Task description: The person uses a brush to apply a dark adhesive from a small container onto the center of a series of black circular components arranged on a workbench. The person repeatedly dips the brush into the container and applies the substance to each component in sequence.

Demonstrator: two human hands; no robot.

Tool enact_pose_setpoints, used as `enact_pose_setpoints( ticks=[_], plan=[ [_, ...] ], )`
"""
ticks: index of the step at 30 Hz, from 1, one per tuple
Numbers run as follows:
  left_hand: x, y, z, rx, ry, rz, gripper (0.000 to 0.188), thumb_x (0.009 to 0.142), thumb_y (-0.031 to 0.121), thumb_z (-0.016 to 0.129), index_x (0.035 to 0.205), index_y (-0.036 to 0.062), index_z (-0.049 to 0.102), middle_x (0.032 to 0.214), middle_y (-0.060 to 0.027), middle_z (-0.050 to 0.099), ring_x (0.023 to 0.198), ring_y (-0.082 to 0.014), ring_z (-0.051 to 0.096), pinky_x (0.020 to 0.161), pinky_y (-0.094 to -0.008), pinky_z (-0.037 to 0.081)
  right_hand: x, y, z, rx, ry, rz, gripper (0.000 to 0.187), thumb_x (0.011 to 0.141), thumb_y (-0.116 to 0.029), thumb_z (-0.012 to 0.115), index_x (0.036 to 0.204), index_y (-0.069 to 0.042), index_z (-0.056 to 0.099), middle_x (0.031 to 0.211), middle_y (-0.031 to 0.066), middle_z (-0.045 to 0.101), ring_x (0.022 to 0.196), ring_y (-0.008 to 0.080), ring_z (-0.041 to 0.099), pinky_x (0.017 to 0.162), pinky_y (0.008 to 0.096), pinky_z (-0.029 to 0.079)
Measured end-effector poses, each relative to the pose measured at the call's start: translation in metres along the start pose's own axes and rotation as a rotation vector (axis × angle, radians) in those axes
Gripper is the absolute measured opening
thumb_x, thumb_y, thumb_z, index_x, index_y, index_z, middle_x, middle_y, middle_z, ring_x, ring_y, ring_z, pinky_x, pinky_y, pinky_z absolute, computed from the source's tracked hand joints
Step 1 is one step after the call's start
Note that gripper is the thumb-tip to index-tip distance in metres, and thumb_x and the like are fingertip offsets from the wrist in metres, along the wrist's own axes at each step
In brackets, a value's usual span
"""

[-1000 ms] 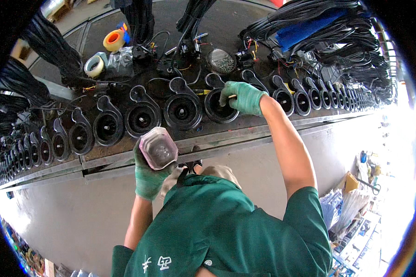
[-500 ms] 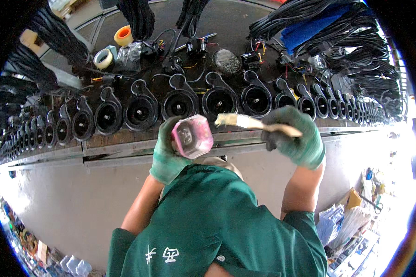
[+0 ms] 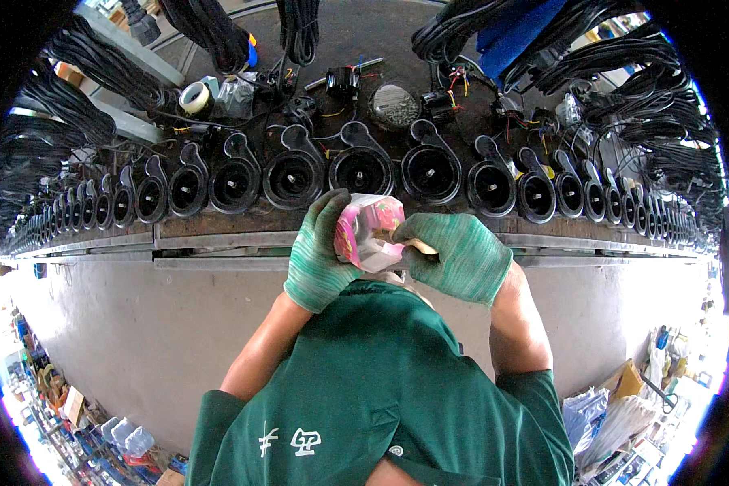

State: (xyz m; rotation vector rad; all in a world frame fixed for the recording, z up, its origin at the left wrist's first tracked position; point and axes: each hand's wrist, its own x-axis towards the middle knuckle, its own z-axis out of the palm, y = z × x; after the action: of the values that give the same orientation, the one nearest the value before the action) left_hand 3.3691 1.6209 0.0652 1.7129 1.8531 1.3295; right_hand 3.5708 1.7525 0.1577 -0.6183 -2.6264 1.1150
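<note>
In front of my chest, my left hand (image 3: 320, 257), in a green glove with dark fingers, is closed around a pink and clear plastic container (image 3: 349, 233). Its mouth tilts toward my right. My right hand (image 3: 464, 257), gloved alike, grips a brush, whose pale handle (image 3: 421, 246) shows at the fingers. The bristle end reaches into the container's mouth, and glove and wall mostly hide it. Just beyond both hands, black round housings (image 3: 361, 172) with ring-shaped tabs stand in a long row along the bench. Each has a small pale post in its middle.
The dark bench (image 3: 243, 220) ends in a metal edge (image 3: 227, 241) before me. Behind the row lie a tape roll (image 3: 194, 98), a round clear-topped disc (image 3: 394, 106) and wired black parts (image 3: 344, 81). Black cable bundles (image 3: 206, 36) hang over the far side, near a blue cloth (image 3: 517, 36).
My right hand has brought the brush left, from above the bench edge into the container. The container has shifted right with my left hand. The view has moved a little along the row.
</note>
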Motion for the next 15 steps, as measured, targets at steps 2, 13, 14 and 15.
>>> enact_pose_setpoints(
  ticks=[2, 13, 14, 15],
  plan=[
    [0.0, 0.003, 0.006, 0.008, 0.012, -0.008, 0.105, 0.061, 0.028, 0.1, 0.146, 0.0058, 0.043, 0.142, -0.0168, 0.052, 0.126, -0.0351, 0.058, 0.105, -0.0449, 0.05, -0.006, 0.004, -0.004, 0.025, 0.022, -0.029, 0.028, 0.083, -0.008, 0.076, 0.11, -0.006, 0.071, 0.094, 0.0138, 0.075, 0.083, 0.0326, 0.074, 0.07, 0.0379, 0.058],
    [-0.006, -0.008, 0.041, -0.416, 0.035, -0.223, 0.103, 0.068, 0.006, 0.096, 0.15, 0.0101, 0.033, 0.144, -0.0075, 0.052, 0.129, -0.0219, 0.056, 0.11, -0.0373, 0.05, -0.055, 0.051, -0.027, 0.786, 0.213, 0.363, 0.02, 0.096, -0.008, 0.065, 0.113, 0.001, 0.068, 0.087, 0.0052, 0.071, 0.071, 0.0099, 0.064, 0.063, 0.0271, 0.054],
    [-0.005, -0.009, 0.044, -0.413, 0.041, -0.237, 0.103, 0.068, 0.006, 0.096, 0.15, 0.0106, 0.033, 0.144, -0.0074, 0.052, 0.129, -0.022, 0.056, 0.109, -0.0372, 0.05, -0.057, 0.062, -0.024, 0.816, 0.231, 0.332, 0.02, 0.096, -0.008, 0.065, 0.113, 0.001, 0.068, 0.087, 0.0052, 0.07, 0.071, 0.0103, 0.064, 0.063, 0.0269, 0.054],
    [-0.003, -0.008, 0.045, -0.484, 0.038, -0.281, 0.103, 0.068, 0.006, 0.096, 0.15, 0.0112, 0.033, 0.144, -0.0074, 0.052, 0.129, -0.0219, 0.056, 0.109, -0.0372, 0.051, -0.057, 0.069, -0.023, 0.845, 0.249, 0.301, 0.019, 0.096, -0.008, 0.065, 0.113, 0.001, 0.068, 0.086, 0.0052, 0.07, 0.071, 0.0107, 0.065, 0.063, 0.0267, 0.054]
  ],
)
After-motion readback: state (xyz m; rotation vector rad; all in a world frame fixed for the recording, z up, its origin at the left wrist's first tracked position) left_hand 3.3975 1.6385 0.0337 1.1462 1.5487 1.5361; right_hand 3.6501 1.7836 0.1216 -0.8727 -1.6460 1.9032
